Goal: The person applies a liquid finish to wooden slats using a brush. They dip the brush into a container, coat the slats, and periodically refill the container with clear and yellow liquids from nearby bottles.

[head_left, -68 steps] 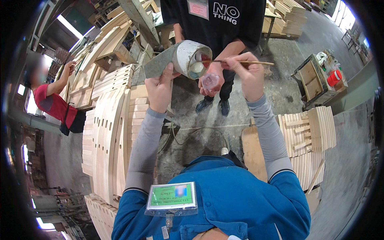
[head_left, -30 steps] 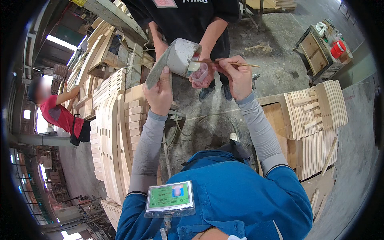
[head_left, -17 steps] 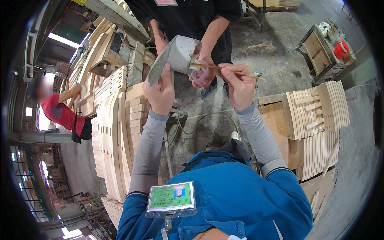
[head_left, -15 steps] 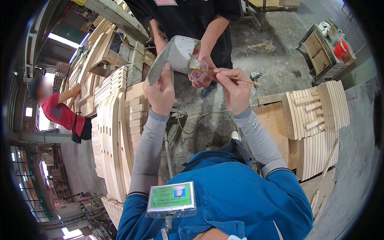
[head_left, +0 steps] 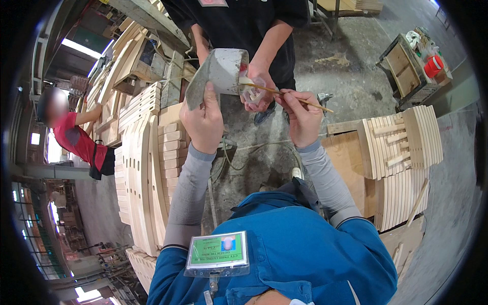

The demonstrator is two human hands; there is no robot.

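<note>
My left hand [head_left: 202,123] grips a whitish, stained container [head_left: 226,68] that looks like a scoop cut from plastic, tilted with its mouth toward the right. Pinched in my right hand [head_left: 304,118] is a thin wooden stick [head_left: 320,107]. The stick's far end reaches into a clear plastic cup or bag [head_left: 255,93], right beside the container's rim. A co-worker's hand [head_left: 264,79] holds that clear plastic from beneath. Pale material shows inside it, too small to make out.
Stacked slotted wooden parts [head_left: 140,173] stand on my left, and more wooden slats [head_left: 401,173] on my right. A cart [head_left: 404,71] carries a red container [head_left: 433,66] at the far right. Another person in a red shirt [head_left: 81,140] works at the left. A hose [head_left: 254,147] lies on the floor.
The whitish container has tilted and shifted slightly left and down with my left hand. My right hand and the stick have moved slightly down.
</note>
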